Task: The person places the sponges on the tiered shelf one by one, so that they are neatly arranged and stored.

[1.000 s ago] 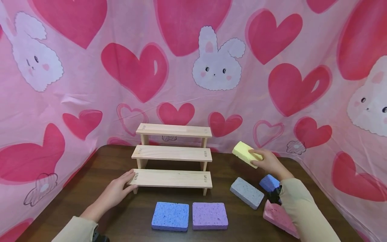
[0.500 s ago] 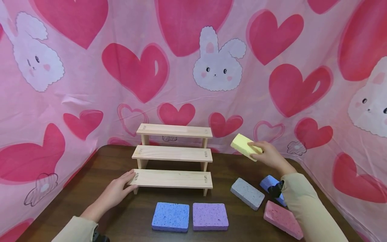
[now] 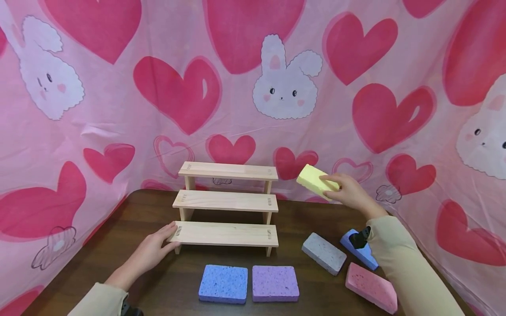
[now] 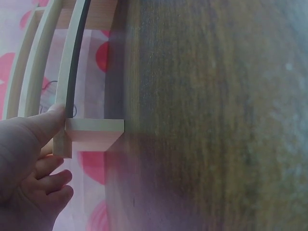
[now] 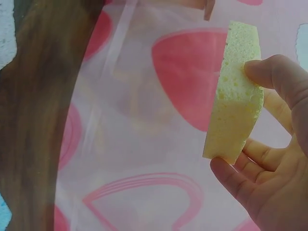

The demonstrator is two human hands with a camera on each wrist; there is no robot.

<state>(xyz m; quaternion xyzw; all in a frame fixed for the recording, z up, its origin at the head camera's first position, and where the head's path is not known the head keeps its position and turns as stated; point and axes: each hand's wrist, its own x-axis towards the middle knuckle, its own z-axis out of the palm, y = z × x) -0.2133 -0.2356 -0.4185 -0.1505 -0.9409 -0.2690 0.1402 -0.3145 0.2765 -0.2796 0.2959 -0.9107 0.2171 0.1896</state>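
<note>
Yellow sponge (image 3: 311, 178) has risen above brown table (image 3: 174, 285), pink cloth (image 3: 233, 123) beyond, long axis pointing far-left. Right hand (image 3: 352, 194) grips it; left hand (image 3: 150, 251), stand (image 3: 225, 233).

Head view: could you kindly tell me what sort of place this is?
Probably a screened tabletop workspace: heart-printed pink cloth hangs behind a brown table bearing a wooden three-tier display stand.

Heart-print cloth (image 3: 233, 101) screens the table (image 3: 130, 219), booth-like.
</note>
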